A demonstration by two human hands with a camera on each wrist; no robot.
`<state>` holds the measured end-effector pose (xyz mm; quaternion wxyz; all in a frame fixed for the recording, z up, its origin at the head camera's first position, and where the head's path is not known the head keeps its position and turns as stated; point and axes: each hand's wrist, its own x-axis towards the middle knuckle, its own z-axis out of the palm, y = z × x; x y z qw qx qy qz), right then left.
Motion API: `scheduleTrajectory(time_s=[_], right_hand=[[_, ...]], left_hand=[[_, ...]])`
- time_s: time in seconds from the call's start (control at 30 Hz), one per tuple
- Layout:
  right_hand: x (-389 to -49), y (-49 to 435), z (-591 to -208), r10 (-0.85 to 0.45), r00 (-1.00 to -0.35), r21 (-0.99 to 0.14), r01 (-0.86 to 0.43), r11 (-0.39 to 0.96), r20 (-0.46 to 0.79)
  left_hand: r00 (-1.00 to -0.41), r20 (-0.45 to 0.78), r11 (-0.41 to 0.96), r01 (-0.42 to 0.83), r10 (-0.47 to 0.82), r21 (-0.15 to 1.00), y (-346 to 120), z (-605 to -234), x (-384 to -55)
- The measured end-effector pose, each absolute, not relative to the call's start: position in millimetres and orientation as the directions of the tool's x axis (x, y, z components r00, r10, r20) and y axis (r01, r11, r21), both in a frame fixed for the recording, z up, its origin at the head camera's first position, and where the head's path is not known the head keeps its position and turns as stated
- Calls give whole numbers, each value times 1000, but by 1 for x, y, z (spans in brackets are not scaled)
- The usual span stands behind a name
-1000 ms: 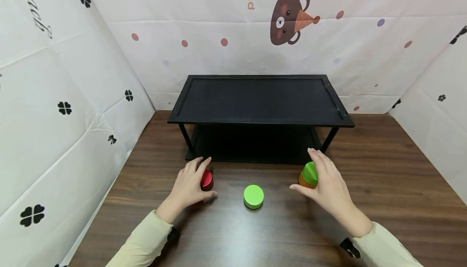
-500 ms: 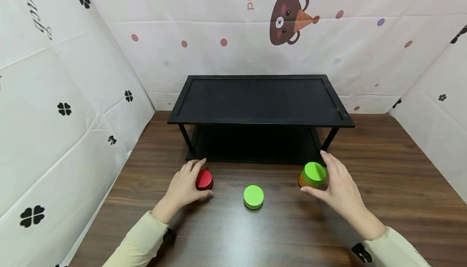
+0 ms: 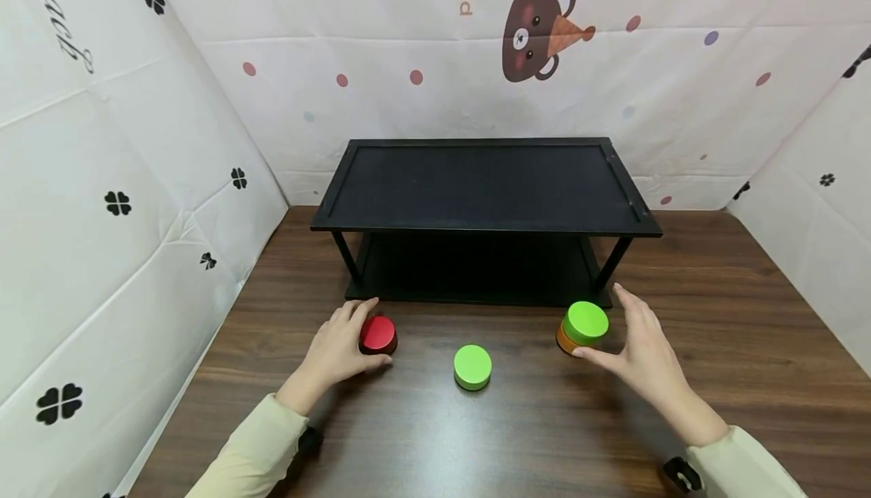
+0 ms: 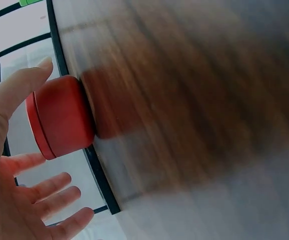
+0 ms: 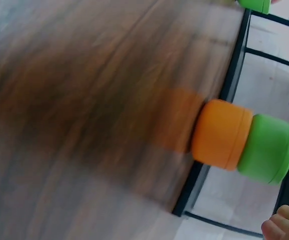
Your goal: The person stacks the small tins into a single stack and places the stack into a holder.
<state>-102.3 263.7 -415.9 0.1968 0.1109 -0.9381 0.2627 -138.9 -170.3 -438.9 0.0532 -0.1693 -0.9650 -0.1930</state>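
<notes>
Left hand (image 3: 335,348) and right hand (image 3: 652,368) extend forward, well apart — thumbs spread from fingers.

The red tub (image 3: 378,333) looks smooth (the table (image 3: 408,430), glossy wood).

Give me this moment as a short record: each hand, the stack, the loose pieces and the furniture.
Left hand: left hand spread beside the red cylinder; contact unclear
Right hand: right hand spread near the stack, not gripping it
Stack: green cylinder on top of orange cylinder
Loose pieces: red cylinder; second green cylinder, between the hands
Furniture: two-tier black shelf behind the cylinders, on a brown wooden table
</notes>
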Motion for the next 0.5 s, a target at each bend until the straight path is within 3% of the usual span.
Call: scheduleTrajectory(time_s=[0.5], right_hand=[[-108, 277, -429, -105, -955, -554, -247, 795, 276]], left_hand=[[-931, 152, 858, 366, 333, 361, -172, -442, -141]])
